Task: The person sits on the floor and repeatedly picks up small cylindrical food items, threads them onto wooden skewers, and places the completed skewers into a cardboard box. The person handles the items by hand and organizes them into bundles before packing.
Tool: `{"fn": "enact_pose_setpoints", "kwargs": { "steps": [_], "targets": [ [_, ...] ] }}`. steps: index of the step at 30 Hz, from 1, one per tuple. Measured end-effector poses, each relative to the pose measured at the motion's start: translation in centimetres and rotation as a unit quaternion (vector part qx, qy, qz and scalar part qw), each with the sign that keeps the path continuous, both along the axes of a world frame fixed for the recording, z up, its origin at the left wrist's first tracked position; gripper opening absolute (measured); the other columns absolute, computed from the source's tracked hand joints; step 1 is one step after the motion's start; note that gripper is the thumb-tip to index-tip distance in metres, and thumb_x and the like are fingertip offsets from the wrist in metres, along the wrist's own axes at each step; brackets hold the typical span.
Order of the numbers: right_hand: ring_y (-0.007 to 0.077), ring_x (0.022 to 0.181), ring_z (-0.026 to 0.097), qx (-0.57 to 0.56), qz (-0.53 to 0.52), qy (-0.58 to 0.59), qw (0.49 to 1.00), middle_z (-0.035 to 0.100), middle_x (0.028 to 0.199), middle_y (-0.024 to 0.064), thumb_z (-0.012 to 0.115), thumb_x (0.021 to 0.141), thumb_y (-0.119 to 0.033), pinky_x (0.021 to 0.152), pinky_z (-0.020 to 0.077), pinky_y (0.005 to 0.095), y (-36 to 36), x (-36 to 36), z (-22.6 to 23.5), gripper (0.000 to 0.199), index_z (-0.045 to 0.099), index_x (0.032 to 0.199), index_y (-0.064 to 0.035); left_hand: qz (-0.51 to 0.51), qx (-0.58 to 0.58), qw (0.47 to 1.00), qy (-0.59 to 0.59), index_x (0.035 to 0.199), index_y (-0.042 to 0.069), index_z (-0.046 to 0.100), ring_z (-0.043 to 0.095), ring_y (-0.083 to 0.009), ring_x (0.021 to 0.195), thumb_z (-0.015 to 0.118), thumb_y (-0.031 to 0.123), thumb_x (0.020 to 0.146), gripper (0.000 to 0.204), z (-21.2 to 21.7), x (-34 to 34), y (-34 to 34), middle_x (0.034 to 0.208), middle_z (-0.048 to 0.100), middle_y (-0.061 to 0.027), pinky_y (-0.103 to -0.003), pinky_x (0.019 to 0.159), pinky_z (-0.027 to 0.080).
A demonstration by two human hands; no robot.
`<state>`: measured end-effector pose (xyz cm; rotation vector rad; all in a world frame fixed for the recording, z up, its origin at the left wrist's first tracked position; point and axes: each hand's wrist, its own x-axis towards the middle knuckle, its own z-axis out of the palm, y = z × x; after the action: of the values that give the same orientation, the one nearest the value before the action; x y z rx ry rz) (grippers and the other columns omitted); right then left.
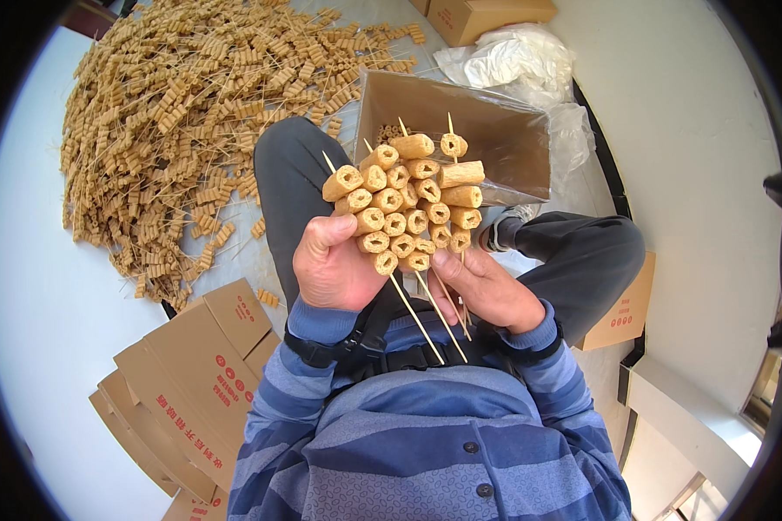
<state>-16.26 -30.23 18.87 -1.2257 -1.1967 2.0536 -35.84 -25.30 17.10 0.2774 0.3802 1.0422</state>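
Note:
Several skewers of golden-brown, hollow rolled pieces (394, 224) are gathered in a bunch in front of my chest. Their pointed tips stick up at the far end, and bare wooden sticks (419, 317) reach down toward my waist. My left hand (339, 269) grips the bunch from its left side, thumb along the outer pieces. With thumb and fingers closed, my right hand (487, 291) holds the sticks at the lower right. Just beyond the bunch stands an open cardboard box (513, 148) with a clear plastic liner; similar pieces show inside it, partly hidden by the bunch.
A large heap of similar skewers (174, 113) covers the floor at the far left. Flattened cartons (191, 382) lie at the near left. White plastic bags (517, 65) and another carton (487, 19) sit at the far right. My bent legs flank the box.

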Motion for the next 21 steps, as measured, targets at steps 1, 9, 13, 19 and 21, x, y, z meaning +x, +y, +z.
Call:
{"fn": "enact_pose_setpoints", "kwargs": {
  "steps": [1,9,13,19,21],
  "targets": [
    [0.0083,0.052,0.05,-0.005,0.007,0.004,1.0,0.053,0.059,0.0003,0.032,0.11,-0.046,0.05,0.0428,0.0233,0.1,0.2,0.1,0.05,0.054,0.089,-0.0067,-0.003,-0.003,1.0,0.004,0.148,-0.006,0.035,0.049,-0.0373,0.132,0.056,0.031,0.083,0.078,-0.1,0.0,0.0,0.145,0.049,-0.0231,-0.049,0.114,0.037],
    [0.0098,0.053,0.059,-0.054,0.111,0.061,0.991,0.062,0.062,0.004,0.028,0.107,-0.054,0.047,0.0477,0.0229,0.6,1.0,-0.1,0.067,0.06,0.076,-0.005,-0.063,0.004,0.996,-0.058,0.15,-0.006,0.03,0.061,-0.0367,0.118,0.06,0.039,0.081,0.088,-1.3,-0.2,-0.1,0.14,0.051,-0.0262,-0.042,0.085,0.059],
    [0.0137,0.057,0.062,-0.062,0.082,-0.005,0.995,0.065,0.069,0.0049,0.031,0.108,-0.051,0.053,0.0516,0.0269,0.3,0.1,-0.6,0.059,0.061,0.09,-0.0029,-0.054,0.032,0.998,-0.03,0.15,-0.005,0.029,0.058,-0.0391,0.122,0.06,0.038,0.081,0.087,-1.5,-0.1,0.3,0.141,0.05,-0.0268,-0.047,0.097,0.053],
    [0.0138,0.065,0.06,0.115,-0.082,-0.217,0.966,0.063,0.078,0.005,0.039,0.109,-0.036,0.059,0.0518,0.0296,0.2,0.3,-0.3,0.04,0.059,0.114,-0.0022,-0.02,0.052,0.998,0.024,0.15,-0.003,0.032,0.049,-0.0432,0.132,0.062,0.04,0.08,0.087,-0.9,-0.4,1.4,0.14,0.051,-0.0247,-0.058,0.116,0.035],
    [0.0158,0.059,0.06,0.094,-0.097,-0.298,0.945,0.06,0.069,0.0063,0.042,0.109,-0.028,0.056,0.0501,0.0334,0.2,1.0,-0.1,0.032,0.059,0.115,-0.0013,0.002,0.059,0.998,0.037,0.149,-0.003,0.034,0.049,-0.0424,0.133,0.063,0.038,0.079,0.086,-0.5,-0.5,1.6,0.138,0.053,-0.024,-0.057,0.116,0.036]
  ]
}}
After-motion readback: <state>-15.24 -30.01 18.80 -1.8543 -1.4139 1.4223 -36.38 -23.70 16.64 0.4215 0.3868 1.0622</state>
